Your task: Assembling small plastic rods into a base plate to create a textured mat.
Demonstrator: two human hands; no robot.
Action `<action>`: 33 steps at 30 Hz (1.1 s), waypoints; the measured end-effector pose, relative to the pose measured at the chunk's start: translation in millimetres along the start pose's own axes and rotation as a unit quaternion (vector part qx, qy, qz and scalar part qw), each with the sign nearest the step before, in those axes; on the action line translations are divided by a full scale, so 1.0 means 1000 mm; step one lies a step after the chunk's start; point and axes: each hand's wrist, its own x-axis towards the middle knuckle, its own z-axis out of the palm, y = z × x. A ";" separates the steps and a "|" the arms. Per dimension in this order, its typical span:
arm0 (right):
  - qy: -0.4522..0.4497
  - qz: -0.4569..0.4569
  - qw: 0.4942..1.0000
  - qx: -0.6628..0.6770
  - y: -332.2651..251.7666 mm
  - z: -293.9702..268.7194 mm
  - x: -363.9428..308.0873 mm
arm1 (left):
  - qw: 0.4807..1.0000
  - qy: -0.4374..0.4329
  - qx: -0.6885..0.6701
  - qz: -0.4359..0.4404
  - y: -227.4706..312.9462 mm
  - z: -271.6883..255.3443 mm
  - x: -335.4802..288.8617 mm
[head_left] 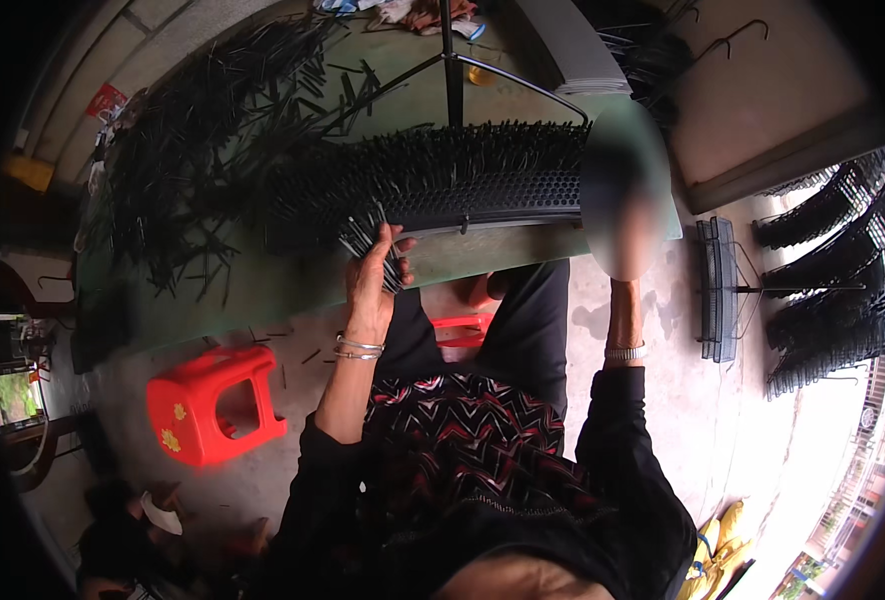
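Left hand (371,275) at the bench (263,285) front edge, fingers clamped on a bundle of black sticks (363,238) beside the perforated rack (443,185); right hand blurred, grip unclear; open floor below.

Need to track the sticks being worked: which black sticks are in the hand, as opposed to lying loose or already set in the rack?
The small fanned bunch of black sticks gripped in the left hand, at the perforated rack's lower left edge.
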 end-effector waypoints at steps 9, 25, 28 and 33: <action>-0.190 -0.075 0.975 0.092 -0.117 -0.035 -0.101 | 0.978 -0.194 -0.002 -0.074 -0.017 0.053 -0.069; -0.468 0.018 0.878 0.100 -0.154 -0.021 -0.133 | 0.965 -0.238 0.078 -0.073 -0.021 0.042 -0.084; -0.481 0.047 0.870 0.101 -0.157 -0.018 -0.131 | 0.968 -0.223 0.081 -0.082 -0.021 0.042 -0.080; -0.503 0.040 0.859 0.090 -0.157 -0.010 -0.119 | 0.975 -0.198 0.069 -0.073 -0.026 0.047 -0.073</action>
